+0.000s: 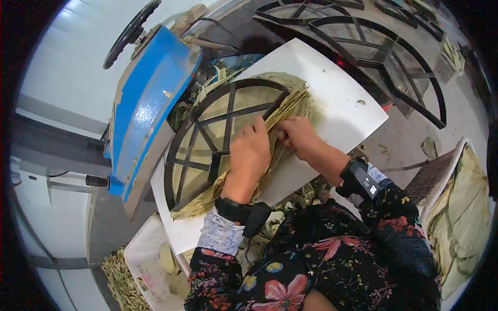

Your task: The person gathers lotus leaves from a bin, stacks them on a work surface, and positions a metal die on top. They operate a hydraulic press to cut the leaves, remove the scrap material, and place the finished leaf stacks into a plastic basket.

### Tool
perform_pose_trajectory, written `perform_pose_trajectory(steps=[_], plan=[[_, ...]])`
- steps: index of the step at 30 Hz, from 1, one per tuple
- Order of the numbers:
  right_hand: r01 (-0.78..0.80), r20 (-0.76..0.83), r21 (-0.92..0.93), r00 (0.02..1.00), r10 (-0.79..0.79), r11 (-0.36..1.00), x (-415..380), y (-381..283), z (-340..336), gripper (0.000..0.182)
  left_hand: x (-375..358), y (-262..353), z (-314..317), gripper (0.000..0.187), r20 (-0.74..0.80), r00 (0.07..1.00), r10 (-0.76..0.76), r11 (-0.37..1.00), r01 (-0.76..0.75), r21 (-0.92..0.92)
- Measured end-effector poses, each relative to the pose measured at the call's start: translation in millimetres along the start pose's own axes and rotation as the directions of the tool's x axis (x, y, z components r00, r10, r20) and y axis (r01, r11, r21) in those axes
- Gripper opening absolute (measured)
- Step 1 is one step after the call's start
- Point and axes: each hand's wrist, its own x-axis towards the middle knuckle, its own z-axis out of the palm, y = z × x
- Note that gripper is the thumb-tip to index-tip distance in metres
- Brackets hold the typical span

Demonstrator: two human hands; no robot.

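Note:
A black metal frame, fan-shaped with crossing bars, lies on a stack of dried leaves on a white board. The leaves' folded edges stick out along the frame's near right side. My left hand is at the frame's right edge, its fingers bent over the leaf edges; what they hold, if anything, is hidden. My right hand is closed on the leaf edges just right of the left hand, thumb and fingers pinched together.
A blue machine part with a black handwheel stands at the left. More black frames lie at the upper right. A white crate is at the lower left, and a basket of large leaves at the right.

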Motion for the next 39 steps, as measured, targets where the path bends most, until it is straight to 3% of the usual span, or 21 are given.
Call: perform_pose_trajectory(steps=[1,5,6,7,8,9,10,13,19,22,26,28,30,39], plan=[[-0.075,-0.024,0.071,0.997,0.077,0.995,-4.1,-4.7,2.1,0.014,-1.8,2.5,-2.6,0.037,0.003,1.0,-0.005,1.0,0.005,0.001],[-0.091,0.009,0.131,0.996,0.091,0.987,-2.2,2.9,-7.9,0.011,-4.6,6.5,-7.4,0.053,0.011,0.999,0.053,0.998,-0.053,-0.016],[0.274,0.1,-0.252,0.961,-0.257,0.928,0.9,14.3,-19.4,0.011,-3.8,6.1,-6.1,0.055,0.026,0.998,0.063,0.998,-0.063,-0.011],[0.587,0.306,-0.537,0.804,-0.509,0.605,2.1,20.5,-25.3,0.015,-3.5,5.7,-5.1,0.055,0.026,0.998,0.062,0.998,-0.062,-0.013],[0.587,0.308,-0.54,0.805,-0.507,0.604,-13.8,7.6,-21.3,0.015,-3.2,5.3,-3.5,0.052,0.035,0.998,0.052,0.999,-0.052,0.011],[0.453,0.331,-0.818,0.875,-0.354,0.354,-37.5,-4.1,-19.6,0.023,-3.6,5.3,-1.5,0.049,0.048,0.998,0.043,0.998,-0.045,0.034],[0.289,0.279,-0.957,0.939,-0.201,0.022,-54.3,-11.2,-17.3,0.031,-3.9,3.3,-0.5,0.049,0.054,0.997,0.05,0.998,-0.052,0.029],[0.287,0.291,-0.957,0.93,-0.225,-0.05,-53.3,9.2,-24.2,0.043,-2.2,-4.4,2.3,0.044,0.059,0.997,0.056,0.998,-0.057,0.013],[0.308,0.285,-0.951,0.903,-0.322,0.02,-53.9,14.2,-23.3,0.042,-6.0,-3.9,-8.3,0.039,0.071,0.996,0.049,0.996,-0.043,-0.082],[0.288,0.26,-0.957,0.912,-0.319,0.043,-55.4,14.0,-22.6,0.036,-10.4,1.9,-7.1,0.045,0.048,0.996,0.079,0.997,-0.08,0.007],[0.375,0.313,-0.926,0.819,-0.481,0.034,-63.2,30.6,-38.2,0.029,-10.5,13.2,-14.9,0.073,0.133,0.99,0.049,0.998,-0.045,-0.038],[0.428,0.335,-0.904,0.707,-0.623,-0.001,-69.0,32.1,-39.5,0.027,-11.7,15.6,-16.4,0.082,0.151,0.986,0.068,0.997,-0.062,-0.048],[0.427,0.331,-0.904,0.722,-0.608,0.014,-65.6,33.5,-39.5,0.027,-10.0,16.1,-18.2,0.086,0.185,0.982,0.043,0.999,-0.037,-0.034],[0.439,0.326,-0.895,0.762,-0.559,0.077,-64.5,34.4,-41.2,0.027,-9.2,2.1,-4.9,0.068,0.155,0.984,0.092,0.995,-0.085,-0.057]])
